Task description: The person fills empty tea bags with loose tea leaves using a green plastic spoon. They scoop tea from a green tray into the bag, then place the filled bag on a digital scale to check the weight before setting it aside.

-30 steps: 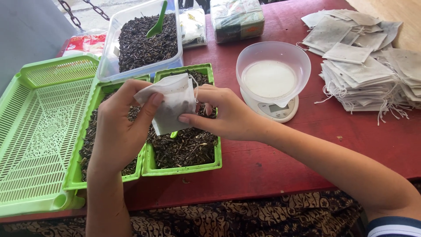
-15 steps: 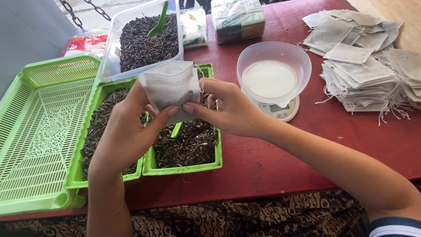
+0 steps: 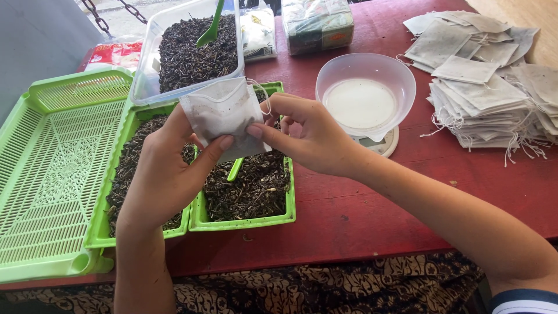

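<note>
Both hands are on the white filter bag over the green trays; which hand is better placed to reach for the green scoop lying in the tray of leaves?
Probably the right hand: the green scoop lies just below its fingers. The left hand grips the filter bag from below and steadies it.

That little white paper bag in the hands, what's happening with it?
A person holds a small white paper filter bag up with both hands, the left hand gripping its lower edge and the right hand pinching its side by the string. Below sit two small green plastic trays of dark dried leaves. Beside them are a clear plastic tub of the same leaves, a clear bowl on a small scale, and a pile of empty bags.
</note>
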